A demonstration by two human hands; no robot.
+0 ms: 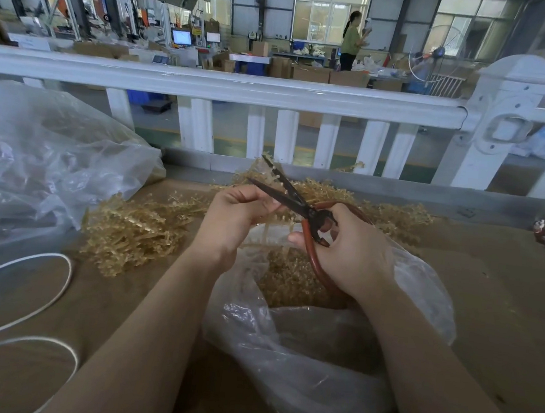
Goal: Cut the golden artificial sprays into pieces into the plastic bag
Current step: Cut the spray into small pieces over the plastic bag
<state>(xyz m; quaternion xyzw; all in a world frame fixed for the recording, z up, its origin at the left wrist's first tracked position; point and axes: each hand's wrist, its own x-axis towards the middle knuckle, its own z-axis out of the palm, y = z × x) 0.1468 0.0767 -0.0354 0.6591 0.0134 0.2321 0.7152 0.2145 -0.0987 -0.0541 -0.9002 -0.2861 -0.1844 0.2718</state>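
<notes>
Across the lower centre of the frame, my plastic bag [325, 342] lies open, already part-filled with cut gold pieces. Two heaps of uncut golden sprays [137, 227] wait at centre left and behind, so plenty remains. My left hand [234, 216] pinches one spray; my right hand [350, 246] grips one pair of scissors [294, 201], blades parted.

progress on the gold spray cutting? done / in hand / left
Done: cut pieces already lie in the open plastic bag. In hand: left hand holds a spray between the open scissors in the right hand. Left: uncut piles beside and behind the bag.
</notes>
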